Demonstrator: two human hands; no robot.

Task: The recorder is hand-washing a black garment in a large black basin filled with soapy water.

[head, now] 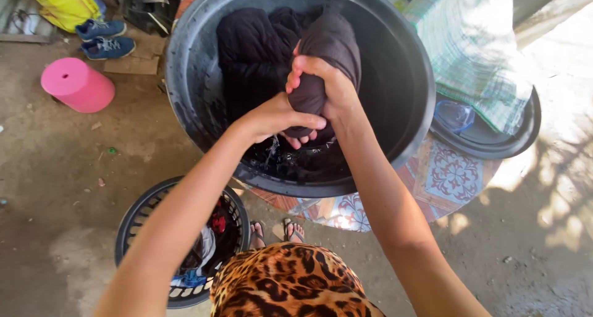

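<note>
A big black plastic basin (407,64) stands in front of me with dark water at its bottom. Both hands grip a twisted dark garment (327,45) over the basin. My left hand (281,116) squeezes its lower end, and water runs down from it. My right hand (324,82) clamps the cloth just above, knuckles up. More dark wet cloth (253,51) lies heaped against the basin's far wall.
A black laundry basket (142,212) with coloured clothes stands at lower left by my sandalled feet. A pink tub (77,83) and blue shoes (105,38) lie at upper left. To the right, a checked cloth (475,45) lies on a shallow black pan (494,147). The basin rests on a patterned tabletop (445,175).
</note>
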